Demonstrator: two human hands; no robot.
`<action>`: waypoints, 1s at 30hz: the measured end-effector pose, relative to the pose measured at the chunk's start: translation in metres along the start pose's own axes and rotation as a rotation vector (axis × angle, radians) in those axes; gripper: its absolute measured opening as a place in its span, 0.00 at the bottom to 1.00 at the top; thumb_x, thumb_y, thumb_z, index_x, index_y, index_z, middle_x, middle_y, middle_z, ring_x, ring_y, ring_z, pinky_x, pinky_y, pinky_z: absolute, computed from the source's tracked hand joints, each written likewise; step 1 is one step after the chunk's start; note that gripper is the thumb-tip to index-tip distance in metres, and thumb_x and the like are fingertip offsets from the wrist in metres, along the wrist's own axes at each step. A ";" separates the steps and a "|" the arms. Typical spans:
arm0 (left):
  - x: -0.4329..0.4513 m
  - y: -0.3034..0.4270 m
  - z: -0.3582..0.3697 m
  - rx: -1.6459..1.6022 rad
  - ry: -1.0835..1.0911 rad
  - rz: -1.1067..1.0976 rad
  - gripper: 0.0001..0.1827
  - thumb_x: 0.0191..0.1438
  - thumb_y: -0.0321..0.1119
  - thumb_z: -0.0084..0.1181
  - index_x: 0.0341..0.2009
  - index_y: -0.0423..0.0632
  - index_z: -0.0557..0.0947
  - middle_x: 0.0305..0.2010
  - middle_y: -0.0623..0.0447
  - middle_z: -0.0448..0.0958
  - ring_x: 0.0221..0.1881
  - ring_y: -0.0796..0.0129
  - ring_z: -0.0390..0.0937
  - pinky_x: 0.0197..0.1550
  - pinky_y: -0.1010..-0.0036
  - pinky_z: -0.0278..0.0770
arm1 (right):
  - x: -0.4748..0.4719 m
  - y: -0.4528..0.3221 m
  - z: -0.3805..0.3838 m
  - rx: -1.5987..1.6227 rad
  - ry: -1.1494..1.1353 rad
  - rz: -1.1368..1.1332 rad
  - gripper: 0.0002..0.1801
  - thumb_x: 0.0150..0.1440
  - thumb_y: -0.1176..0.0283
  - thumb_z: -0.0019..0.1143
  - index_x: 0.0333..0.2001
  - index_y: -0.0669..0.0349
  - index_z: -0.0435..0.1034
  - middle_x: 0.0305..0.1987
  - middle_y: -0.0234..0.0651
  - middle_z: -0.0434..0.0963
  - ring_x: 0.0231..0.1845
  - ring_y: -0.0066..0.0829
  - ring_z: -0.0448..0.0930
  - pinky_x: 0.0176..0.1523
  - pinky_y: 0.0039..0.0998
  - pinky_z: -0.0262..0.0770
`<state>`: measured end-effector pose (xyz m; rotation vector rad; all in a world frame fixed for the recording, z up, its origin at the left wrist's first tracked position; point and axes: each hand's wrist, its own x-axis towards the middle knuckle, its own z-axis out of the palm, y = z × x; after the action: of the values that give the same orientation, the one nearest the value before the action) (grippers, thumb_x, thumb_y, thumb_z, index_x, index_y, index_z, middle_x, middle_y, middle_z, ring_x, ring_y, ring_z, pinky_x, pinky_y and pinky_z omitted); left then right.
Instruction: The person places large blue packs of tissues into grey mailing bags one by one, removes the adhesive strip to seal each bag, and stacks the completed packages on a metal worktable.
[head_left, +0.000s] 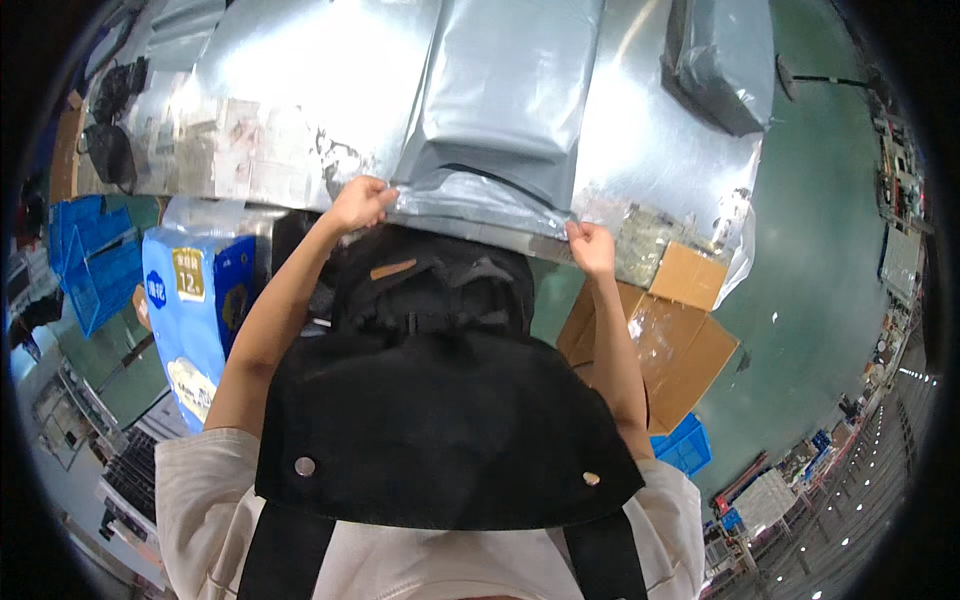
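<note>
A large grey plastic mailing bag (510, 90) lies lengthwise on the metal-topped table (300, 67), its near end at the table's front edge. My left hand (363, 203) pinches the left corner of that near end between thumb and fingers. At the right corner, my right hand (592, 246) grips the film in the same way. Between both hands the strip of film is stretched, shiny and wrinkled, with a dark curved gap or fold just behind it. What is inside the bag is hidden.
Another filled grey bag (724, 64) sits at the table's right end. Black objects (112, 157) lie on the left end. Below stand a blue printed pack (184, 300), blue plastic crates (90, 259) and an open cardboard box (675, 352). A black apron (450, 420) covers my front.
</note>
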<state>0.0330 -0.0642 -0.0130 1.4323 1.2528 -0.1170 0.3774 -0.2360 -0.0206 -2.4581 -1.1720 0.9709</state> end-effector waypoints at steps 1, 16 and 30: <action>-0.015 -0.012 0.007 -0.076 0.039 -0.035 0.17 0.52 0.39 0.50 0.20 0.37 0.76 0.14 0.51 0.72 0.12 0.74 0.67 0.15 0.76 0.66 | -0.021 -0.014 -0.005 0.015 -0.016 0.095 0.24 0.49 0.57 0.52 0.11 0.66 0.65 0.10 0.45 0.66 0.13 0.38 0.67 0.21 0.37 0.62; -0.023 -0.009 0.020 0.267 0.339 0.219 0.18 0.50 0.41 0.51 0.20 0.38 0.73 0.16 0.41 0.69 0.19 0.53 0.70 0.24 0.64 0.65 | 0.031 -0.131 -0.004 1.272 -0.570 0.278 0.11 0.54 0.67 0.44 0.35 0.62 0.69 0.16 0.31 0.69 0.10 0.14 0.61 0.14 0.16 0.56; -0.006 -0.058 0.028 0.025 0.280 0.211 0.17 0.45 0.41 0.58 0.19 0.40 0.73 0.15 0.47 0.70 0.17 0.63 0.68 0.23 0.69 0.65 | -0.006 -0.086 0.054 -0.479 -0.078 -0.170 0.11 0.44 0.71 0.47 0.33 0.62 0.69 0.29 0.47 0.76 0.33 0.45 0.77 0.37 0.43 0.73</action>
<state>0.0046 -0.1031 -0.0556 1.6341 1.3173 0.2185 0.2876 -0.1881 -0.0165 -2.6222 -1.7842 0.8169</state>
